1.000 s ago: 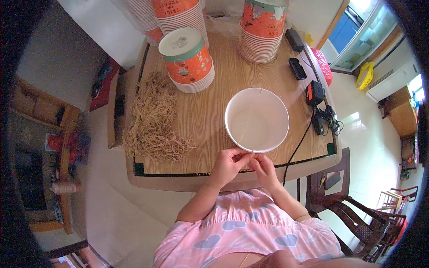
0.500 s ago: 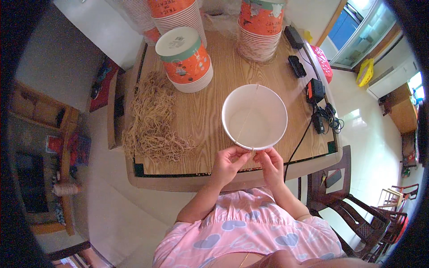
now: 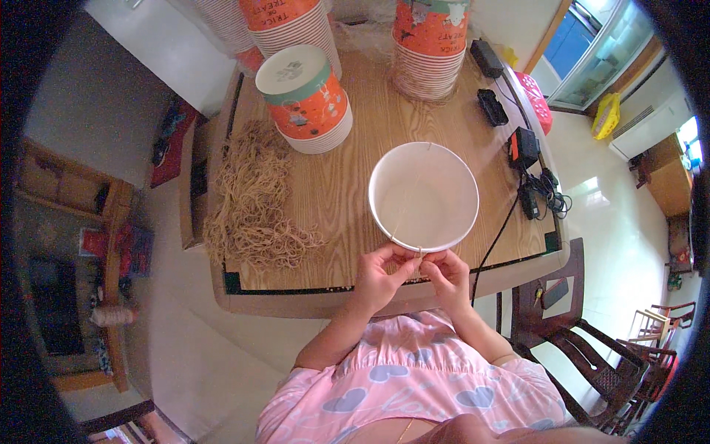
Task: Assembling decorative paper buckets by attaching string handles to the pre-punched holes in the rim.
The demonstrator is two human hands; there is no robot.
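Note:
A white paper bucket point(image 3: 424, 196) stands mouth up near the table's front edge. A thin tan string point(image 3: 404, 214) runs across its mouth from the far rim to the near rim. At the near rim, my left hand point(image 3: 383, 275) pinches the string's end between thumb and finger. Close beside it my right hand point(image 3: 446, 275) is closed, its fingertips also at the string below the rim. The two hands almost touch. Fingers hide the exact shape of the string there. Left of the bucket lies a loose heap of tan strings point(image 3: 255, 200).
Stacked orange and green paper buckets point(image 3: 307, 111) stand upside down at the back left, with another stack point(image 3: 429, 55) at the back centre. Black adapters and cables point(image 3: 523, 148) lie along the right edge. A dark wooden chair point(image 3: 551, 296) stands right of the table point(image 3: 333, 189).
Both hands stay at the near rim; the fingers have shifted slightly around the string. The bucket has hardly moved, and the view has tilted a little.

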